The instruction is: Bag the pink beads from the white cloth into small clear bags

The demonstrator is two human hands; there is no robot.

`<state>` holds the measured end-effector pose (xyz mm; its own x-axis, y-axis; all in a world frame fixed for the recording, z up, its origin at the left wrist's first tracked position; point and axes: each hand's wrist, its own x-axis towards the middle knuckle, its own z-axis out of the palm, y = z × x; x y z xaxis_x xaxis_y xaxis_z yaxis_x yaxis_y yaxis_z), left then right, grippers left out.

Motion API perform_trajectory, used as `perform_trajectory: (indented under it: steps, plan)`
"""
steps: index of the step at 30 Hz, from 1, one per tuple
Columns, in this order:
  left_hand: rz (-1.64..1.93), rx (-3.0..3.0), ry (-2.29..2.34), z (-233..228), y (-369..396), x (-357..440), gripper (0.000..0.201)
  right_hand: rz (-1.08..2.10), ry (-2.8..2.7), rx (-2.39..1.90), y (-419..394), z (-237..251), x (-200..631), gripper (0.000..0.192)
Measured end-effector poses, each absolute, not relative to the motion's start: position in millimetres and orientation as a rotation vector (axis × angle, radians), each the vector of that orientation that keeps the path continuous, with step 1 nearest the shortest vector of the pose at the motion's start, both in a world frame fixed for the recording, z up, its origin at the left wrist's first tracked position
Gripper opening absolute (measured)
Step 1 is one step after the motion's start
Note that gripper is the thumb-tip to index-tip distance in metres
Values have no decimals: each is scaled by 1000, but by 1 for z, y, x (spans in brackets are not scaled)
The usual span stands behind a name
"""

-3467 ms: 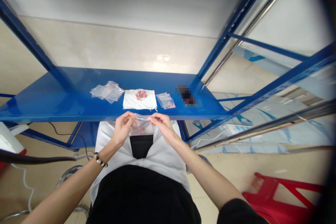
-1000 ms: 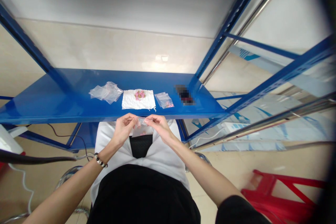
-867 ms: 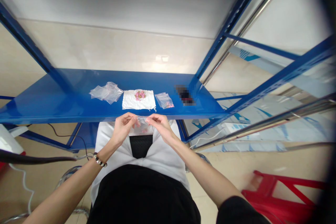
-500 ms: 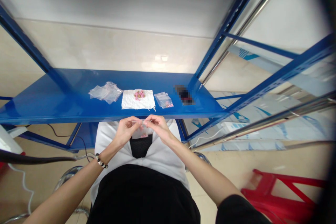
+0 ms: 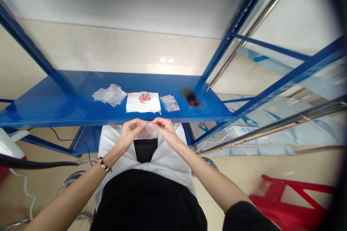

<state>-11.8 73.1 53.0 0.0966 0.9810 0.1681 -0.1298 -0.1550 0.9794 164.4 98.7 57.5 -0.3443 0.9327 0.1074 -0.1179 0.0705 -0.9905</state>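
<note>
The left hand and right hand are pinching one clear bag with narrowed fingers, just off the middle of the shelf's front edge. Pink beads are showing inside; whether it is sealed, one cannot tell. Some bagging is looking done: a beaded packet, possibly several overlapping, is lying near the front edge, right of middle. Much is seemingly remaining: one bead heap, too fine for counting, is sitting on one white cloth, while one bag pile, its number unclear, is lying further left.
</note>
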Motion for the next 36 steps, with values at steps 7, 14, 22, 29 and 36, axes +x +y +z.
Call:
perform_trajectory:
  steps: [7, 14, 22, 29, 36]
  plan:
    - [1361, 1262, 981, 54, 77, -16, 21, 1417, -1408, -917, 100, 65, 167, 22]
    - [1316, 1296, 978, 55, 74, -14, 23, 1386, -1480, -944, 102, 59, 168, 27]
    - [1269, 1365, 1003, 57, 73, -15, 23, 1485, -1523, -876, 101, 60, 167, 26]
    - [1162, 1389, 972, 52, 70, -12, 26, 1438, -1538, -851, 97, 55, 162, 27]
    - [1150, 1487, 1022, 50, 73, -12, 31, 1405, -1484, -904, 97, 53, 164, 32]
